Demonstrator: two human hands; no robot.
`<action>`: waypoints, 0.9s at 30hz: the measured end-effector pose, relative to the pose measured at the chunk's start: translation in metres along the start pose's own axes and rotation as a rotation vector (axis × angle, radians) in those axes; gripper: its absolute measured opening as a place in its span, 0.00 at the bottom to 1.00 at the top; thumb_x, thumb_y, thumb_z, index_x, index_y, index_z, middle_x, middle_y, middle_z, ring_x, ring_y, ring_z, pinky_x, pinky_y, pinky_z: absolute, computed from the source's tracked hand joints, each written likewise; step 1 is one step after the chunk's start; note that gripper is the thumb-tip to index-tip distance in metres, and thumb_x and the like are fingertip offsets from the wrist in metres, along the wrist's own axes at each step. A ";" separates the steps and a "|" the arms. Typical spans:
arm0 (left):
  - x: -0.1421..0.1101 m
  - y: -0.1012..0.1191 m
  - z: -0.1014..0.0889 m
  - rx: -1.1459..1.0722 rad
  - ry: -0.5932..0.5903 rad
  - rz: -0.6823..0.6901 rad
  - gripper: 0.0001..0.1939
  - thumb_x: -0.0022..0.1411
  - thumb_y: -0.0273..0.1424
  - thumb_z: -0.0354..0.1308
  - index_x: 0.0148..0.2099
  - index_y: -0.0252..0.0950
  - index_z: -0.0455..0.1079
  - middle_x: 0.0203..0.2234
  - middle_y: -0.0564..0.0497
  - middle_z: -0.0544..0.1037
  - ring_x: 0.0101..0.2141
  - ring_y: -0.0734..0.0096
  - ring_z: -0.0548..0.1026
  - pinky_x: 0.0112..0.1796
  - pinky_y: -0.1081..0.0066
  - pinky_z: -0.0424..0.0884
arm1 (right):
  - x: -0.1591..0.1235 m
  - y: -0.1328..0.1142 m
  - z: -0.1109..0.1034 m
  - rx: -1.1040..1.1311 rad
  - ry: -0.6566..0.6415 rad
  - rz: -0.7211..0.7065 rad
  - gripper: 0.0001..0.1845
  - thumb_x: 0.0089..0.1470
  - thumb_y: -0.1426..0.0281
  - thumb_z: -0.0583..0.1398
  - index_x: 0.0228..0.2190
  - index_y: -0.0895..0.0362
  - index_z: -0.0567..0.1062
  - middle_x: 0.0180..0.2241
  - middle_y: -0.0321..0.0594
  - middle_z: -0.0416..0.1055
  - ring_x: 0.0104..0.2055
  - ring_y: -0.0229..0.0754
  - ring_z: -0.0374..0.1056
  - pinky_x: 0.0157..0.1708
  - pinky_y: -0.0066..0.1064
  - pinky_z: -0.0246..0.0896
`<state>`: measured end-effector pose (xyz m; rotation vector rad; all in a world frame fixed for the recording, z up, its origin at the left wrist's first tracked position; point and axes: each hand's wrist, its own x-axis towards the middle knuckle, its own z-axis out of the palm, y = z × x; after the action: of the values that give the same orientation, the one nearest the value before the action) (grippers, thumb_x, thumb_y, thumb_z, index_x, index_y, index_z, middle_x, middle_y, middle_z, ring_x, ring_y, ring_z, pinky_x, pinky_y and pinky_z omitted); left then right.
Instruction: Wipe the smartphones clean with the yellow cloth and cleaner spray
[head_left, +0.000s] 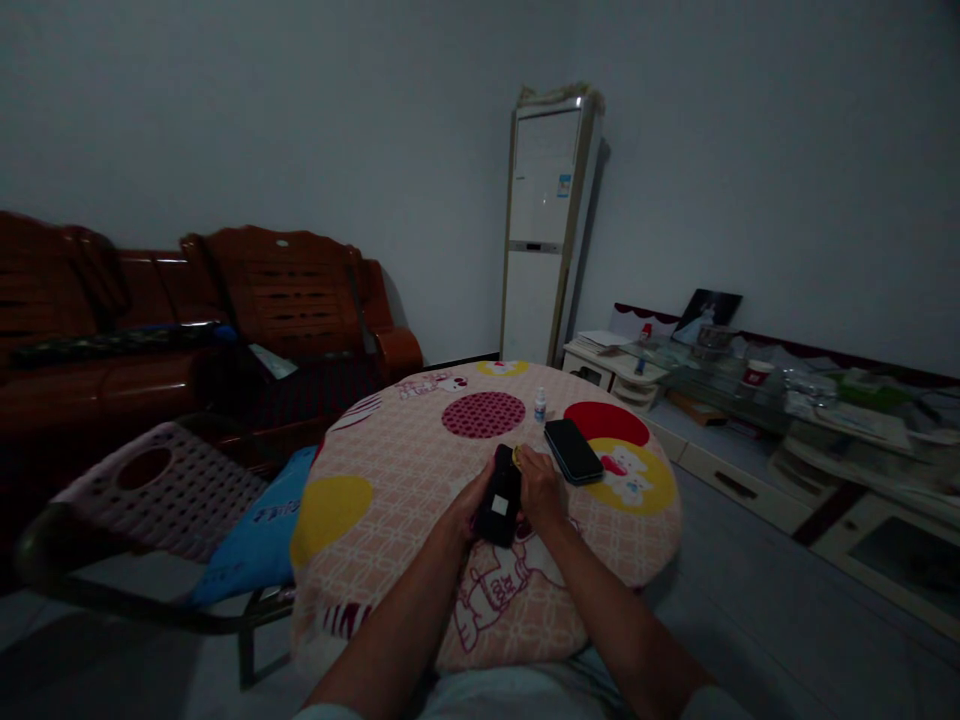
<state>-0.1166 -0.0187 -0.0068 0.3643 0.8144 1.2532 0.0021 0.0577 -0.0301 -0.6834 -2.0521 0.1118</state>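
A black phone [495, 527] with a small pale square on its upper face lies in my left hand [465, 508], whose fingers are wrapped round its left edge. My right hand [541, 487] is closed at the phone's upper right corner. Between its fingertips shows a small yellow thing [517, 457], too small to name, right against the phone. Just right of my right hand, a second dark phone or flat case [574, 450] lies on the patterned tablecloth [420, 460]. A small white bottle with a blue label [540, 405] stands upright behind it.
Left of the round table is a chair with a woven back [161, 490] and a blue cushion or bag [262, 535]. A wooden sofa [277, 290] and a tall air conditioner [536, 210] stand behind. At right, a low cabinet [742, 490] carries a paper cup [756, 374] and clutter.
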 end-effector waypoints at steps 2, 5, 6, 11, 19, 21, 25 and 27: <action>0.000 0.001 0.000 -0.041 0.002 0.001 0.30 0.59 0.53 0.52 0.47 0.30 0.71 0.29 0.43 0.78 0.27 0.61 0.77 0.30 0.65 0.73 | 0.001 0.002 0.001 0.008 -0.011 -0.002 0.23 0.56 0.80 0.49 0.49 0.59 0.73 0.49 0.48 0.71 0.47 0.47 0.63 0.48 0.40 0.63; -0.001 0.003 0.000 -0.090 0.013 0.028 0.30 0.61 0.52 0.50 0.48 0.30 0.71 0.30 0.42 0.79 0.29 0.61 0.78 0.32 0.65 0.73 | -0.002 -0.001 0.002 0.027 -0.038 -0.034 0.23 0.55 0.81 0.49 0.47 0.61 0.74 0.48 0.49 0.72 0.47 0.47 0.63 0.47 0.40 0.63; -0.002 0.005 -0.001 -0.096 0.025 0.037 0.30 0.61 0.52 0.49 0.47 0.30 0.71 0.31 0.42 0.79 0.29 0.62 0.77 0.33 0.65 0.73 | -0.004 -0.004 0.001 0.038 -0.046 -0.053 0.22 0.54 0.81 0.49 0.46 0.61 0.74 0.48 0.50 0.72 0.47 0.47 0.64 0.47 0.40 0.64; 0.000 0.011 -0.006 -0.143 0.008 0.081 0.33 0.63 0.53 0.44 0.50 0.28 0.71 0.31 0.41 0.79 0.29 0.62 0.78 0.33 0.66 0.73 | -0.015 -0.017 -0.002 0.104 -0.118 -0.166 0.22 0.50 0.82 0.51 0.44 0.59 0.75 0.46 0.47 0.73 0.47 0.47 0.65 0.49 0.42 0.63; -0.001 0.008 -0.003 -0.150 -0.020 -0.019 0.31 0.62 0.52 0.47 0.50 0.29 0.70 0.32 0.42 0.79 0.30 0.60 0.78 0.33 0.64 0.73 | -0.005 0.001 0.005 0.069 -0.041 -0.046 0.22 0.53 0.81 0.50 0.46 0.62 0.74 0.48 0.50 0.71 0.48 0.47 0.63 0.49 0.41 0.63; 0.000 0.007 -0.004 -0.134 -0.033 -0.062 0.33 0.61 0.53 0.47 0.51 0.29 0.69 0.34 0.40 0.79 0.32 0.58 0.78 0.34 0.61 0.73 | -0.001 0.005 0.004 0.048 -0.019 -0.003 0.22 0.54 0.81 0.49 0.46 0.61 0.74 0.48 0.49 0.72 0.48 0.47 0.63 0.49 0.40 0.63; 0.003 0.007 -0.007 -0.149 -0.028 -0.022 0.32 0.61 0.54 0.47 0.50 0.29 0.70 0.33 0.41 0.79 0.33 0.58 0.78 0.35 0.62 0.73 | -0.002 0.000 0.002 0.066 -0.039 -0.036 0.22 0.54 0.81 0.49 0.46 0.59 0.75 0.48 0.48 0.72 0.48 0.46 0.63 0.48 0.40 0.64; 0.005 0.009 -0.010 -0.173 -0.004 0.039 0.32 0.62 0.53 0.46 0.48 0.28 0.71 0.31 0.42 0.79 0.31 0.60 0.78 0.35 0.65 0.73 | -0.005 -0.008 0.000 0.100 -0.075 -0.105 0.22 0.52 0.82 0.50 0.45 0.59 0.75 0.47 0.48 0.73 0.48 0.46 0.64 0.49 0.41 0.64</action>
<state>-0.1294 -0.0131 -0.0091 0.2442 0.6926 1.3485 0.0008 0.0483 -0.0313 -0.5153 -2.1343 0.1807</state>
